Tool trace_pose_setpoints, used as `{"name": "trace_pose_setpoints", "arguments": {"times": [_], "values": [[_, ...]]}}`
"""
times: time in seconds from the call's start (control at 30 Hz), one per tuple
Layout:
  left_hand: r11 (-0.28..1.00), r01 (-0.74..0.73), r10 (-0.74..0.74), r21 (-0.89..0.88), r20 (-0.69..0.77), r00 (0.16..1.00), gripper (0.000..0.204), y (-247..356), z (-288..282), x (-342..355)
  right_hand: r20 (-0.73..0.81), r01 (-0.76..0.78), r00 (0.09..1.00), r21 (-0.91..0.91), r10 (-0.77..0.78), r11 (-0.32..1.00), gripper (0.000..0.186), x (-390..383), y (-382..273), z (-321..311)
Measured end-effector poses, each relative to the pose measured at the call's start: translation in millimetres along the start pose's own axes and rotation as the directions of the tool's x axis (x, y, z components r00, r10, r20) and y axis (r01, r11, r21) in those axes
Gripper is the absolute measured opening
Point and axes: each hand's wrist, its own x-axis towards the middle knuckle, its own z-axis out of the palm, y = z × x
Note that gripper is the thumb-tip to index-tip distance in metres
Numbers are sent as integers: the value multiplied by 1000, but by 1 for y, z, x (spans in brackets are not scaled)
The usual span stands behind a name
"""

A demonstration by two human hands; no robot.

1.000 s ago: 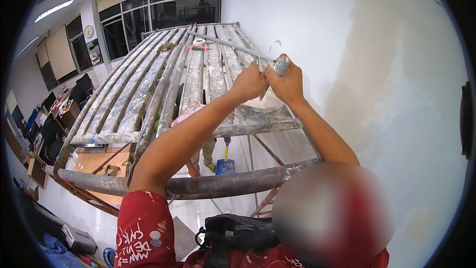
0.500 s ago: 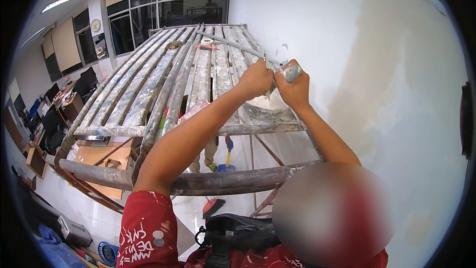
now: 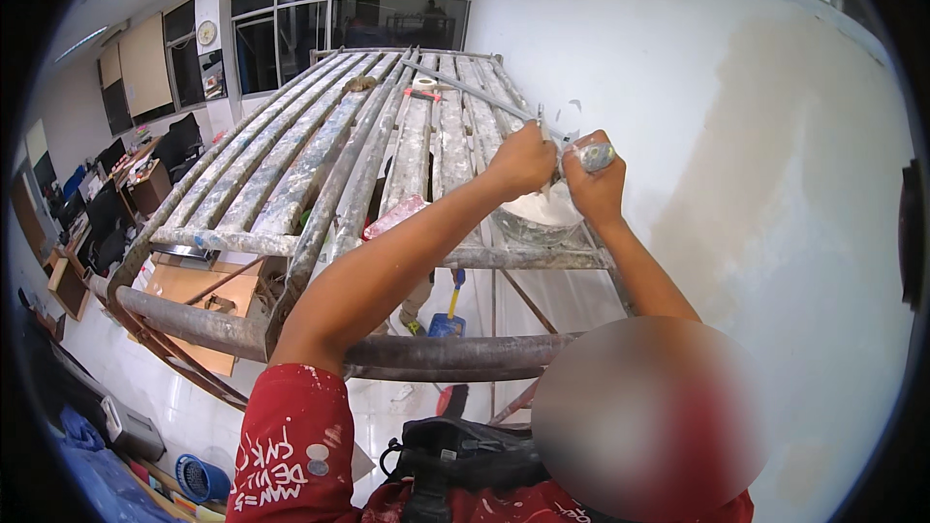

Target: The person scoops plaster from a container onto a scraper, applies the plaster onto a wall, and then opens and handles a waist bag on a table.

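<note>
Left hand [image 3: 526, 160], right hand [image 3: 595, 192] and bucket [image 3: 544, 230] are appearing farther right than half a second ago, the scaffold [image 3: 513, 259] shifting alike. Over the bucket's white filling, the left hand is closing around a thin tool [image 3: 540, 113], the right gripping a spotted handle [image 3: 597, 156]. Work is seemingly midway: filling is remaining, the wall [image 3: 620, 48] showing a beige patch [image 3: 722, 126]. Fingers are hiding where the tools meet; blur is covering the lower right.

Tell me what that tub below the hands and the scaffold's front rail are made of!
The tub: dull grey plastic or metal; pale smears hide which. The front rail: probably worn metal, being a long, round tube with dull, grey-brown patches.
</note>
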Motion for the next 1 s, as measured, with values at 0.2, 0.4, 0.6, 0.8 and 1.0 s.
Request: {"name": "trace_pose_setpoints", "arguments": {"times": [0.2, 0.4, 0.6, 0.8, 1.0], "values": [[997, -66, 70, 51, -77, 995, 40, -12, 5, 8, 70, 100, 992, 59, -105, 993, 17, -8, -3, 8], [997, -37, 42, 70, -65, 997, 44, -14, -1, 7, 60, 69, 996, 34, -71, 997, 15, -5, -16, 6], [985, -69, 71, 155, -9, 997, 42, 1, 5, -5, 52, 75, 996, 19, -76, 997, 15, -2, -4, -1], [984, -94, 108, 150, -86, 990, 42, -14, 6, 0, 78, 137, 987, 24, -138, 990, 15, -10, -15, 5], [987, -85, 94, 134, -67, 993, 41, -15, 6, 5, 69, 114, 991, 13, -115, 993, 16, -8, -17, 5]]}}
